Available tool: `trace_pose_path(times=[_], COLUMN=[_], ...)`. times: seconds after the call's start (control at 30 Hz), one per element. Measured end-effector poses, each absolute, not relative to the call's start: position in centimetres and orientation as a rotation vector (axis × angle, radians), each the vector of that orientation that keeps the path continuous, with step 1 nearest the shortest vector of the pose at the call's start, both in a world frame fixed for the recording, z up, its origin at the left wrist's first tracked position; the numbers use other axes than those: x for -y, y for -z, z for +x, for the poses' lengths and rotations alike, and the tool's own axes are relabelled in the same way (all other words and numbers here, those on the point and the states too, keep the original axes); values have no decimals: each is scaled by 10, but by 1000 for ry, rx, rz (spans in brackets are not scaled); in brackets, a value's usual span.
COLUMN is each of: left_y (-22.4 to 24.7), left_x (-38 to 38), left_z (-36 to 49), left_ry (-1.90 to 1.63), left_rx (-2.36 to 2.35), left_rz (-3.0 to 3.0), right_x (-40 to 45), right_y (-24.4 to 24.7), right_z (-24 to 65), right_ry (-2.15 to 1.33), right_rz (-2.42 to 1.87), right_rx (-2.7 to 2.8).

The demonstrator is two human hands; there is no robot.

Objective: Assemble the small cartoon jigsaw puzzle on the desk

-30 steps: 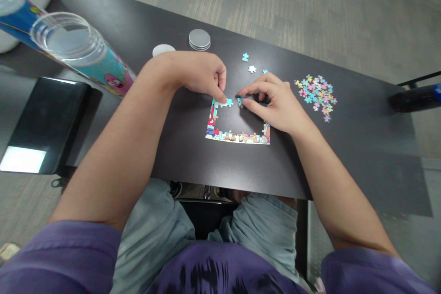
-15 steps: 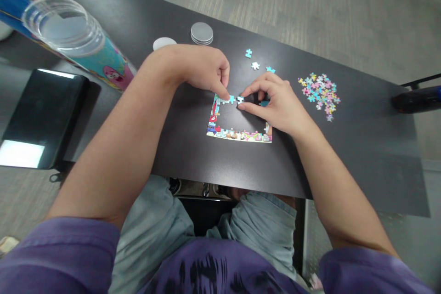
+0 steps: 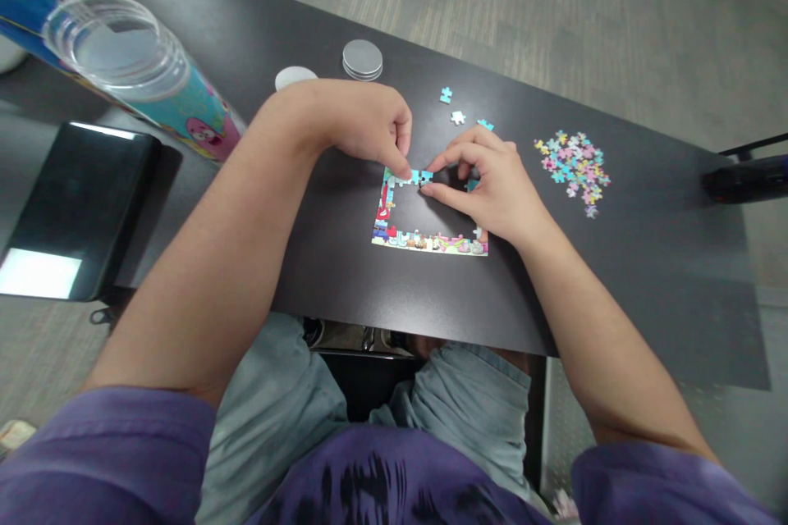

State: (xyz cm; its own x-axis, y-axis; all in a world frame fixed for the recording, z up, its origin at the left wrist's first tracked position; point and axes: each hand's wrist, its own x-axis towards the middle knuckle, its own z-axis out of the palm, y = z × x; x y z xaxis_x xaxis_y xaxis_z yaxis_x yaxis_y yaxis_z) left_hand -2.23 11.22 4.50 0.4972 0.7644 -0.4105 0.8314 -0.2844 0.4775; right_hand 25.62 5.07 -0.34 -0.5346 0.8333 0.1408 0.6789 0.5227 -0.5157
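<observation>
Right fingers: the right hand [image 3: 496, 184] pinches a small blue puzzle piece [image 3: 426, 178] between thumb and forefinger.
Left fingers: the left hand [image 3: 369, 127] is curled, a fingertip down on the border's far row; whether it also grips cannot be told.
Junction: the pinched piece meets the row's end; seemingly the row gains one piece, though locking is unclear.
Border: the puzzle border [image 3: 455, 248] lies on the dark table [image 3: 394, 295] beneath both hands, its near side joined, its far side apparently unfinished.
Beyond: three loose pieces [image 3: 458, 117]; rightward, a multicoloured pile [image 3: 575, 168]; leftward, stacked discs [image 3: 362, 57] and an open canister [image 3: 203, 123].
</observation>
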Motion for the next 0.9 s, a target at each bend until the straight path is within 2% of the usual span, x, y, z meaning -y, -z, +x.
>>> trace_pose_path(times=[0.37, 0.6, 0.9], left_y=[-35, -38, -24], left_x=[-116, -113, -106], left_z=[-29, -22, -4], left_ry=[78, 59, -257], left_rx=[-1280, -1350, -1473], left_rz=[2114, 2136, 2319], right_x=[-48, -67, -78], right_y=[2, 4, 18], right_z=[254, 278, 282], right_ry=[-522, -316, -120], right_rz=[-1243, -1376, -1603], right_rx=[2439, 2292, 2361])
